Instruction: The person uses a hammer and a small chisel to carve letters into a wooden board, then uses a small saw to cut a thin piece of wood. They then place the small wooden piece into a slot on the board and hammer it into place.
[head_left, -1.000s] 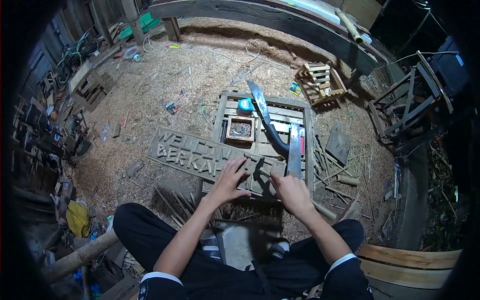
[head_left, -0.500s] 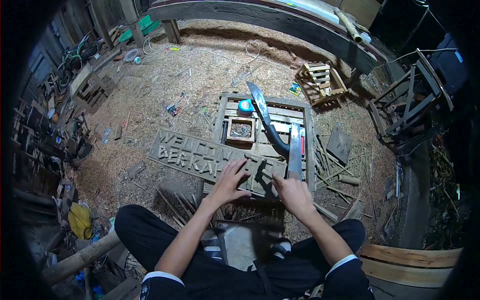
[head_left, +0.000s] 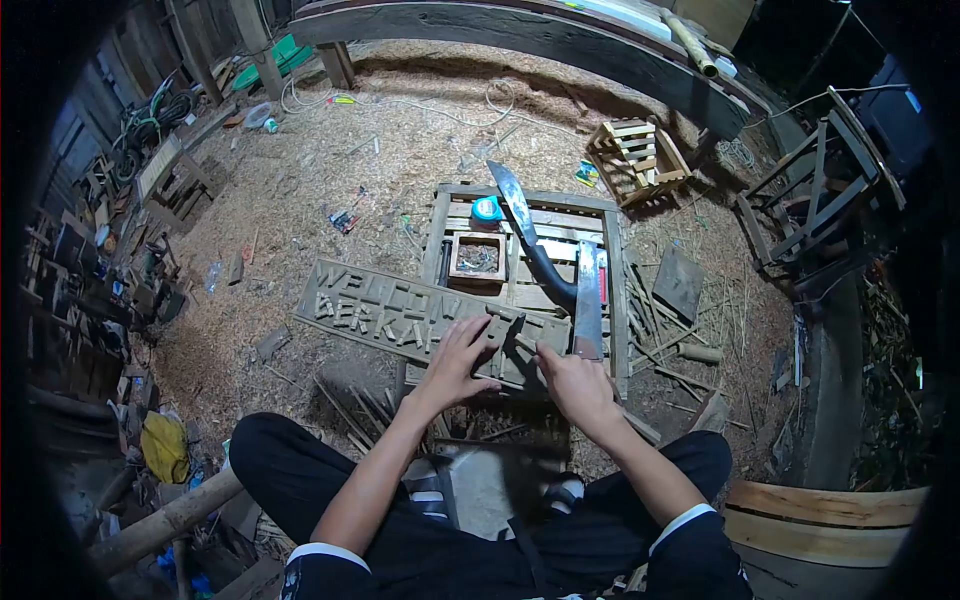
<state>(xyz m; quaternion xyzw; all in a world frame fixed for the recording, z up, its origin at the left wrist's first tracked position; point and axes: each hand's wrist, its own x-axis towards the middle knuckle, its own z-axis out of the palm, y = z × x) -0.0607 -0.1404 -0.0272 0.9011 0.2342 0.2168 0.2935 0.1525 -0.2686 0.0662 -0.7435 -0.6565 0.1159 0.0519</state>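
Head view: lettered board [head_left: 397, 312], long axis upper-left to lower-right; left hand [head_left: 458, 360] atop, grip wide; right hand [head_left: 580, 388] closed on slim stick [head_left: 526, 343].

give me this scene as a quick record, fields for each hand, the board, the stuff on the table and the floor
left hand: fingers spread on the wooden board
right hand: fingers closed on a stick-like piece, too small to identify
board: raised letters, two rows, beginning WELCO and BERKA; partly covered by left hand
table: slatted wood, partly under the board
on table: blue tape measure, small open box, machete, broad metal blade
floor: strewn with wood shavings
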